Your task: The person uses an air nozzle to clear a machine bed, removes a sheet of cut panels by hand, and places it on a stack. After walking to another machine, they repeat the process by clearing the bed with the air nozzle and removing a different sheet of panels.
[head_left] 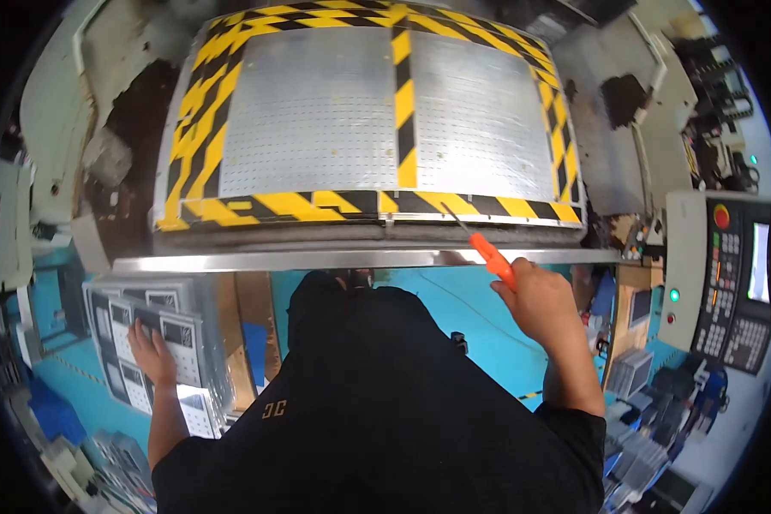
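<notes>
My right hand [535,295] is closed round the orange handle of a thin-shafted tool [493,259]. The shaft points up and left, its end over the taped near edge of a large metal plate [317,111]; whether it touches there I cannot tell. Yellow-and-black striped tape [283,204] borders the plate, and one strip of it crosses from far to near. At the left, my left hand [152,351] lies with fingers spread on the top sheet of a stack of grey-and-white printed panels [184,343].
A steel rail [317,259] runs between me and the plate. To the right stands a control panel [728,274] with a red stop button, keys and a lit screen. Another stack of panels [632,373] sits at the lower right, above the turquoise floor [428,300].
</notes>
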Available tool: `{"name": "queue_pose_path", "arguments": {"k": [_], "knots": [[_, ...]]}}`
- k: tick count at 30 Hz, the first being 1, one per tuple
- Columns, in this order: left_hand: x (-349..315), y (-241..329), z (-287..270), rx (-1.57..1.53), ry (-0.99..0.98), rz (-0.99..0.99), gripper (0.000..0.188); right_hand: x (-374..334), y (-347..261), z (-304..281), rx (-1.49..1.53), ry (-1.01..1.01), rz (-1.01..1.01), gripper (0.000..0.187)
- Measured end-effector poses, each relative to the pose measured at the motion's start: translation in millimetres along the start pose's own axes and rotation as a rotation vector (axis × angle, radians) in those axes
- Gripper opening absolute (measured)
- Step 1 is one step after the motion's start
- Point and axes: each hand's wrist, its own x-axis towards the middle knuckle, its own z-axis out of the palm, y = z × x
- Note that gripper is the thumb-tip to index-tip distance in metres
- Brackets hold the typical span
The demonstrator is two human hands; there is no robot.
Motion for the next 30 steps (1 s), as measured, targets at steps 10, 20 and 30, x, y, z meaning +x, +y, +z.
{"name": "queue_pose_path", "arguments": {"k": [10, 20, 30], "knots": [[-6, -20, 9, 0.099, -0.010, -0.040, 0.050, 43, 162, 14, 0.036, -0.038, 0.569, 0.034], [-12, -9, -1, 0.140, -0.043, -0.109, 0.051, 204, 13, 20, 0.224, 0.045, 0.133, 0.043], [-5, -15, 8, 0.099, -0.025, -0.101, 0.051, 299, 144, 18, 0.420, 0.369, 0.378, 0.046]]}}
